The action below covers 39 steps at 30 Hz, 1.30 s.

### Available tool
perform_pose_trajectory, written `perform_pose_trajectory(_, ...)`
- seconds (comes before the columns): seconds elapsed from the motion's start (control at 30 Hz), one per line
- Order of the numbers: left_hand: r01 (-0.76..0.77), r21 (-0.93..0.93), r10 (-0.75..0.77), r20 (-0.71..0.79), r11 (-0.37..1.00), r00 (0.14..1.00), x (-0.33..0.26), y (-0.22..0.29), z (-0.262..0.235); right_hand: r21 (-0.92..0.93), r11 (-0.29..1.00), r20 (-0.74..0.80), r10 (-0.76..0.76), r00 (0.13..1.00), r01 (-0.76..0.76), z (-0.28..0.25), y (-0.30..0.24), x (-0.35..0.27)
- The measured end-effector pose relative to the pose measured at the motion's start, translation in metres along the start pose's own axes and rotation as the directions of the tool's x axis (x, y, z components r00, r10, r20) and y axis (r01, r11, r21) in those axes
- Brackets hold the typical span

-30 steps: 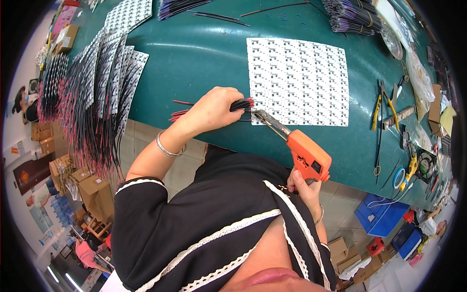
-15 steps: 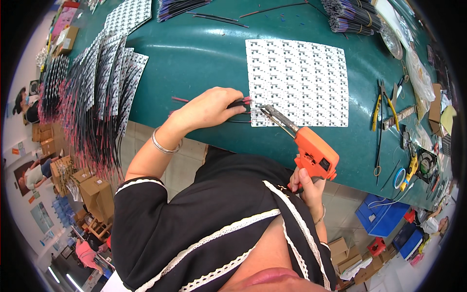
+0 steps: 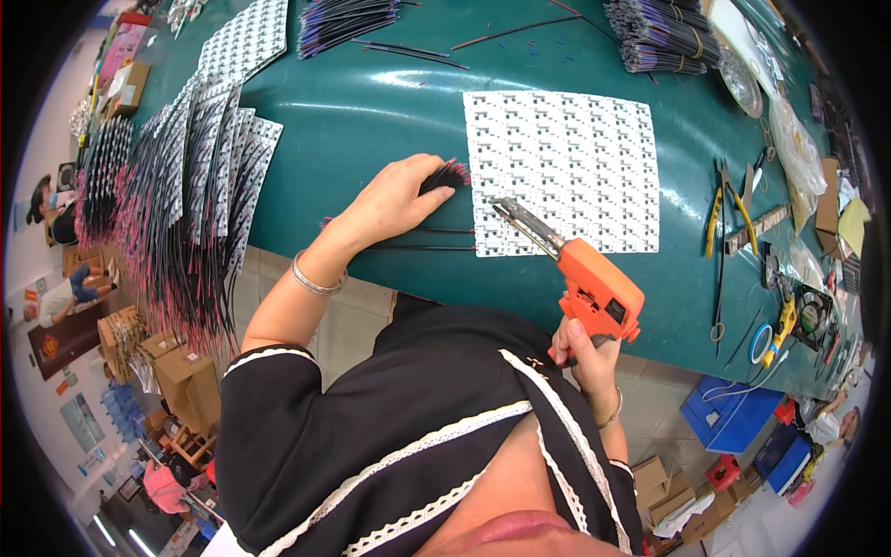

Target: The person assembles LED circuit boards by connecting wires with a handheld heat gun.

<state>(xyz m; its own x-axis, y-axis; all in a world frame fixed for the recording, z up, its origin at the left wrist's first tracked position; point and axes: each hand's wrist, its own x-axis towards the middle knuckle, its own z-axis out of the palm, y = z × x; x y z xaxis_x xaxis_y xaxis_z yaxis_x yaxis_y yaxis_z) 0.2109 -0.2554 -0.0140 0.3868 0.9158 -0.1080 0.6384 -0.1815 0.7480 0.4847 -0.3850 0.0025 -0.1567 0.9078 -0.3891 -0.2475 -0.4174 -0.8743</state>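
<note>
My left hand [image 3: 397,197] is closed around a bunch of black wires [image 3: 445,176] with reddish ends, just left of a white circuit board panel [image 3: 562,172] lying flat on the table. The wire ends fan out close to the panel's left edge. Below that hand, two single black wires [image 3: 422,248] run to the panel's lower left edge; whether they are joined to it I cannot tell. In my right hand [image 3: 591,357] is an orange soldering gun [image 3: 601,290], gripped by its handle. Its metal tip points up-left, over the panel's lower left part.
Panels with hanging wires [image 3: 190,195] overlap at the table's left edge. Wire bundles [image 3: 664,37] lie at the far side. Pliers [image 3: 742,209], blue tape [image 3: 762,342] and a small fan [image 3: 815,311] are at the right. A blue bin [image 3: 729,413] stands below.
A second single wire now shows at the panel's lower left edge. The bunch in my left hand has fanned out and points more upward. My right hand still holds the soldering gun near the panel.
</note>
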Motion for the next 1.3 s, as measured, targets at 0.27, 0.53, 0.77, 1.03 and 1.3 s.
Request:
perform_pose_trajectory(0.27, 0.194, -0.142, -0.186, 0.070, 0.971, 0.980, 0.001, 0.013, 0.000, -0.011, 1.000, 0.008, 0.001, 1.000, -0.001, 0.000, 0.001, 0.003)
perform_pose_trajectory(0.53, 0.302, -0.197, -0.269, 0.178, 0.933, 0.947, -0.002, 0.004, 0.004, -0.013, 0.999, -0.016, -0.033, 0.999, 0.033, 0.002, 0.000, 0.003)
perform_pose_trajectory(0.77, 0.250, -0.183, -0.239, 0.079, 0.951, 0.968, 0.001, 0.013, 0.000, -0.007, 1.000, -0.019, -0.021, 1.000, 0.021, 0.003, -0.002, 0.004)
perform_pose_trajectory(1.03, 0.204, -0.317, -0.184, 0.091, 0.926, 0.979, 0.002, 0.001, 0.004, -0.009, 1.000, -0.021, 0.000, 1.000, 0.000, 0.003, -0.001, 0.003)
perform_pose_trajectory(1.3, 0.159, -0.356, -0.140, 0.078, 0.921, 0.987, 0.005, -0.002, 0.001, -0.014, 1.000, -0.006, -0.028, 1.000, 0.028, 0.005, -0.006, 0.012)
